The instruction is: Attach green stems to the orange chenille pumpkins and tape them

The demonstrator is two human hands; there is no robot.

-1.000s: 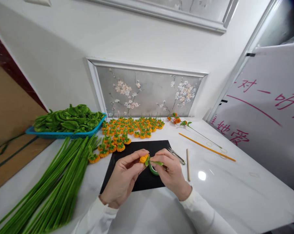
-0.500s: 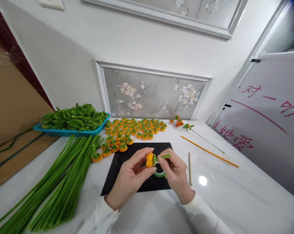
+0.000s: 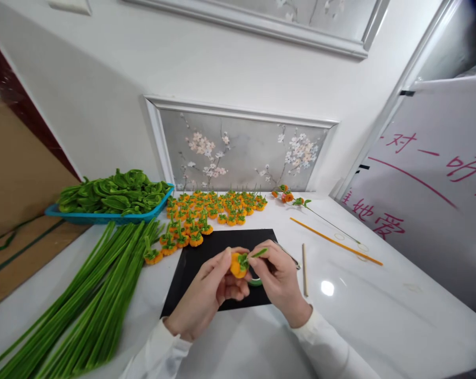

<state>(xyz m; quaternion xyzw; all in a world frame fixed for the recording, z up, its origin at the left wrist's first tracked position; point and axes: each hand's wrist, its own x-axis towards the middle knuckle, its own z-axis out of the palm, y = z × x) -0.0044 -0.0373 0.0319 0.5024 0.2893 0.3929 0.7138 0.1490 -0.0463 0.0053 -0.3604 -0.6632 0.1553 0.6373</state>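
Note:
Between both hands, above the black mat (image 3: 194,273), is a small orange pumpkin-like piece (image 3: 238,266) with a green top. My left hand (image 3: 206,292) holds its orange body between thumb and fingers. My right hand (image 3: 283,281) pinches the green strip (image 3: 259,253) that sticks out of its top. Partly hidden below the fingers, a roll of green tape (image 3: 255,282) lies on the mat. Many similar orange pieces (image 3: 196,239) with green tops stand behind and left of the mat.
A blue tray (image 3: 99,217) of green leaf shapes stands back left, with long green stems (image 3: 99,295) before it. On the right lie a thin wooden stick (image 3: 305,269), an orange stem (image 3: 336,241) and a wired flower sprig (image 3: 287,197).
The orange piece has tilted and turned between my fingers, and my left thumb has moved up. The whole view has shifted slightly.

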